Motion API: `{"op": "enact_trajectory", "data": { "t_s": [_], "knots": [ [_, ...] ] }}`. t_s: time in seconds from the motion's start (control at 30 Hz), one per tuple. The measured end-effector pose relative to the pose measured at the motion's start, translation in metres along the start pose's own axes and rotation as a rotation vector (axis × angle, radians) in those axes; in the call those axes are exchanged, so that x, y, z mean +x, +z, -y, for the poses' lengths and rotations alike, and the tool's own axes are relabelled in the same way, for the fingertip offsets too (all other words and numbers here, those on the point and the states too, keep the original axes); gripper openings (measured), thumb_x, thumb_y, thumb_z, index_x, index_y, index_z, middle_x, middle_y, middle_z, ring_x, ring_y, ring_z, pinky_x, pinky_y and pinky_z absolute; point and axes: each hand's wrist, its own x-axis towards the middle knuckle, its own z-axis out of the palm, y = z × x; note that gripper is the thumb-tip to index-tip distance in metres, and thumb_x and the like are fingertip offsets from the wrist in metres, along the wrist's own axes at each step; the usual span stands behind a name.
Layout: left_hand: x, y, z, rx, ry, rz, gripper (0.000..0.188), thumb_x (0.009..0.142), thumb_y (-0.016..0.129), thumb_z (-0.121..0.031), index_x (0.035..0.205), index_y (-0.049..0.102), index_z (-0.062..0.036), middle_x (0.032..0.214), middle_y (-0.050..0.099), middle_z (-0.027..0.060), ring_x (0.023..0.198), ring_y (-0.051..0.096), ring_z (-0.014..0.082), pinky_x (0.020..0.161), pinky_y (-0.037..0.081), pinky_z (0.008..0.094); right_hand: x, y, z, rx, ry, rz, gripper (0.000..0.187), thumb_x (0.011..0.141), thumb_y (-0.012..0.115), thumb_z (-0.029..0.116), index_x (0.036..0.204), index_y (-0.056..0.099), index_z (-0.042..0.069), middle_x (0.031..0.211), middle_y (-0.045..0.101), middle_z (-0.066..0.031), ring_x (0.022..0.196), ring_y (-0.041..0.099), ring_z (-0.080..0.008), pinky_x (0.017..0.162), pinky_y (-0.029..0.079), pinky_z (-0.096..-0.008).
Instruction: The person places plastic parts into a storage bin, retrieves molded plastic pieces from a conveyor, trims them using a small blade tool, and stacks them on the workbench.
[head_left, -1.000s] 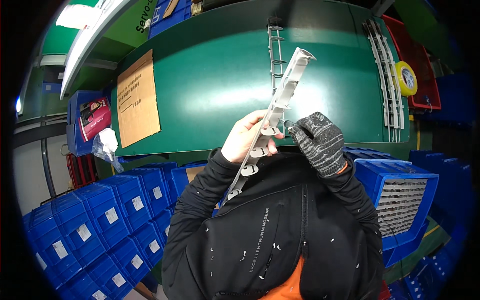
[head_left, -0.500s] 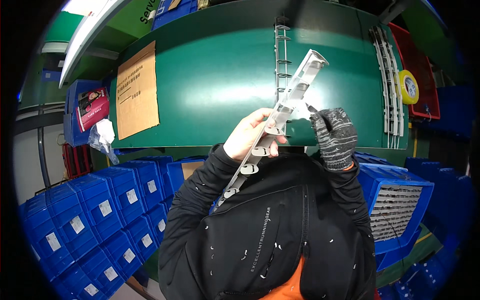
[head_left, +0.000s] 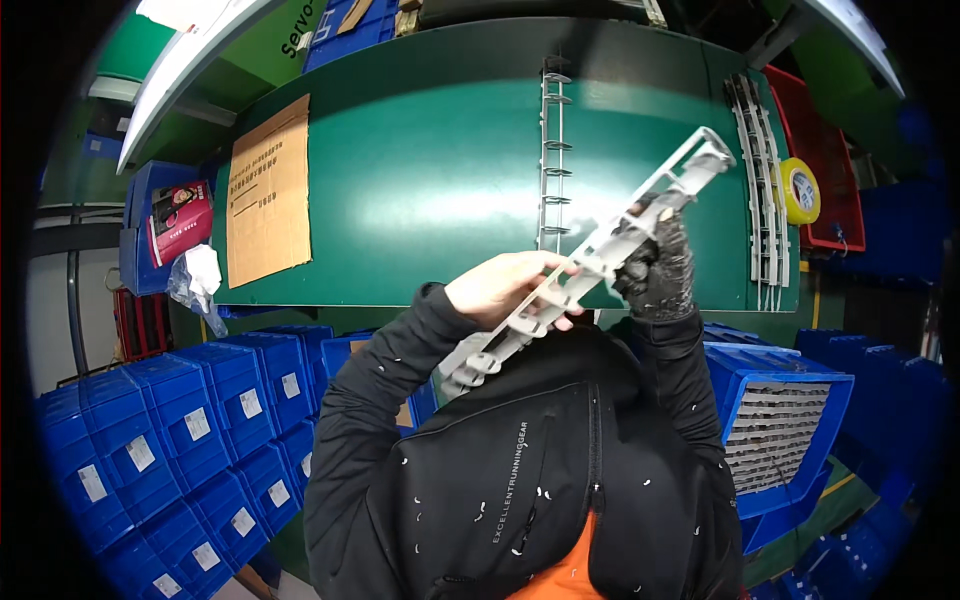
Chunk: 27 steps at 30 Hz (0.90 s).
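Dark printing covers one cardboard sheet (head_left: 270, 195) at left; pale lettering (head_left: 510, 485) runs up our black jacket (head_left: 645, 430); white labels (head_left: 197, 422) mark stacked blue bins (head_left: 200, 455), lower left. One round yellow object (head_left: 800, 190) sits upper right. At centre, before a green tabletop (head_left: 430, 170), our bare left hand (head_left: 503, 288) and gloved right hand (head_left: 662, 282) both grasp one grey slotted strip (head_left: 600, 255), slanting toward upper right.
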Motion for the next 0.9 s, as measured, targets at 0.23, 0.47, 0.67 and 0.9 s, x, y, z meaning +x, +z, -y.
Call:
{"op": "enact_trajectory", "data": {
  "t_s": [0.23,0.47,0.67,0.9],
  "knots": [
    [-0.027,-0.011,-0.009,0.667,0.185,-0.163,0.039,0.088,0.046,-0.017,0.123,0.041,-0.0012,0.102,0.056,0.0062,0.088,0.054,0.0099,0.073,0.043,0.0228,0.019,0.003,0.038,0.048,-0.256,-0.125,0.037,0.087,0.045,0.039,0.1,0.051,0.005,0.056,0.041,0.0024,0.036,0.037,-0.0066,0.031,0.03,-0.0189],
    [-0.03,-0.005,-0.009,0.385,0.105,-0.153,0.038,0.088,0.043,-0.011,0.124,0.037,0.0014,0.085,0.057,0.0087,0.062,0.055,0.0102,0.059,0.05,0.0231,-0.005,-0.027,0.007,-0.402,-0.283,-0.22,0.03,0.088,0.045,0.032,0.084,0.054,0.003,0.056,0.051,-0.0026,0.042,0.044,-0.0096,0.037,0.032,-0.021],
    [-0.024,-0.001,-0.014,0.338,0.046,-0.061,0.048,0.089,0.044,-0.013,0.132,0.026,-0.0018,0.083,0.058,0.011,0.059,0.06,0.016,0.054,0.048,0.0209,-0.01,-0.021,-0.001,-0.662,-0.406,-0.094,0.021,0.085,0.054,0.019,0.087,0.058,-0.002,0.059,0.053,-0.0018,0.049,0.045,-0.0071,0.045,0.036,-0.0211],
    [-0.019,0.007,-0.016,0.362,-0.009,-0.051,0.044,0.088,0.043,-0.011,0.13,0.031,-0.0016,0.079,0.06,0.0115,0.059,0.06,0.015,0.054,0.048,0.0209,-0.012,-0.033,-0.001,-0.728,-0.439,-0.145,0.02,0.084,0.051,0.012,0.094,0.059,-0.003,0.062,0.057,-0.0043,0.052,0.05,-0.0089,0.048,0.04,-0.0222]
  ]
}}
